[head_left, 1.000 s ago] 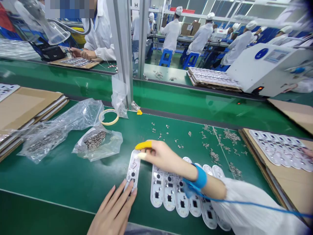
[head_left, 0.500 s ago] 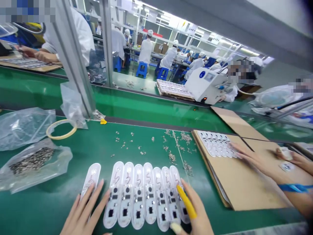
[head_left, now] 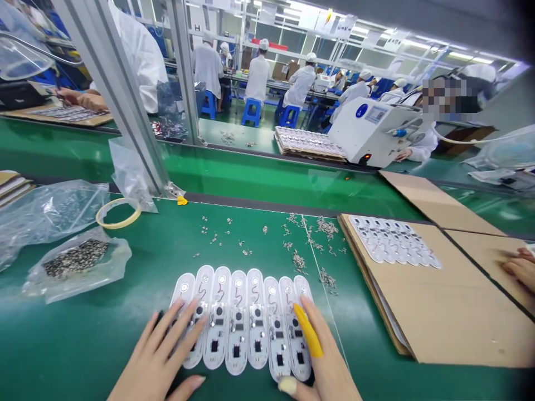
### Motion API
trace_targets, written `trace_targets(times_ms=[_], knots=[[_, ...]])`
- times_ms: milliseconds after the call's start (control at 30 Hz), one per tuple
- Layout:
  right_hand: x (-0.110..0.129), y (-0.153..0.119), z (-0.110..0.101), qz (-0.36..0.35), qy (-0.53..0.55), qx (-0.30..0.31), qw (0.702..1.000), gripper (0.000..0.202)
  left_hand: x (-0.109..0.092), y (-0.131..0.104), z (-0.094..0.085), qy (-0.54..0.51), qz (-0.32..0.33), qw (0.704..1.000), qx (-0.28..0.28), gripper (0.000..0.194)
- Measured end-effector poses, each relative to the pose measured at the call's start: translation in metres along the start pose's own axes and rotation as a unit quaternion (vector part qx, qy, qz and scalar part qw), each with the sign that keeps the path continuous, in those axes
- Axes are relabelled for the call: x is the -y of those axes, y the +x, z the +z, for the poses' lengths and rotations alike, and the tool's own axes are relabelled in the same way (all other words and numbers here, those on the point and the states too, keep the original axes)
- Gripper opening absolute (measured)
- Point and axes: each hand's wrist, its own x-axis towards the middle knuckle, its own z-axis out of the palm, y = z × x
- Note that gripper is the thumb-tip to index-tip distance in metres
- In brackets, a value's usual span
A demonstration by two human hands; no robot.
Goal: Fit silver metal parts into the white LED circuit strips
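Side by side on the green tabletop lies a row of long white rounded casings [head_left: 238, 334], each with a circuit board, thin wires and a round disc inside. My left hand [head_left: 165, 348] rests with spread fingers over the leftmost casings and partly hides them. At the other end, my right hand [head_left: 320, 351] touches the rightmost casings, fingers stretched along them and thumb near their lower ends. A yellow finger cot covers one right finger, and the right thumb has a pale covering. The casings' lower ends are uneven.
Small metal parts [head_left: 298, 260] lie scattered beyond the row. A plastic bag of metal parts [head_left: 77, 259] and a tape roll [head_left: 118, 214] are at left. Cardboard sheets [head_left: 460, 312] at right carry more casings [head_left: 393, 240]. A co-worker's hand [head_left: 522, 267] shows at far right.
My left hand has moved right, bringing the separate left casing against the row. My right hand stays at the right end. The co-worker's hand has withdrawn from the casings on the cardboard.
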Motion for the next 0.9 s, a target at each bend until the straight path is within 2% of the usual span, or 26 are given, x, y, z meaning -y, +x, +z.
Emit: trace_targets(times_ms=[100,233,333,433,533,633,700,800,900], knots=[[-0.003,-0.001,0.007,0.003,-0.012,-0.013,1.000,0.096,-0.005,0.007,0.001,0.002,0.010,1.000,0.018,0.057],[-0.011,-0.010,0.018,-0.023,-0.028,0.022,0.999,0.098,-0.008,-0.005,0.011,-0.033,0.023,0.999,0.010,0.058],[-0.010,-0.015,0.029,0.045,-0.025,0.035,0.998,0.096,-0.007,-0.017,0.015,-0.070,0.000,0.997,0.019,0.055],[-0.003,-0.013,0.034,0.096,-0.010,0.016,0.995,0.101,-0.004,-0.021,0.015,-0.088,-0.036,0.995,0.025,0.054],[0.002,-0.001,0.023,0.049,-0.026,-0.003,0.998,0.092,0.000,-0.014,0.012,-0.066,-0.017,0.998,0.013,0.061],[0.002,0.024,-0.001,-0.068,-0.049,-0.033,0.996,0.075,0.003,-0.005,0.007,-0.043,-0.003,0.999,0.000,0.066],[0.003,0.050,-0.017,-0.112,-0.038,-0.056,0.991,0.052,0.004,-0.001,0.003,-0.044,-0.008,0.999,-0.002,0.061],[0.008,0.100,-0.028,-0.102,0.024,-0.060,0.993,0.022,0.004,0.001,0.000,-0.054,-0.005,0.998,-0.021,0.054],[0.013,0.150,-0.021,-0.023,0.056,0.015,0.998,0.015,0.004,-0.003,0.005,-0.069,-0.011,0.997,-0.043,0.049]])
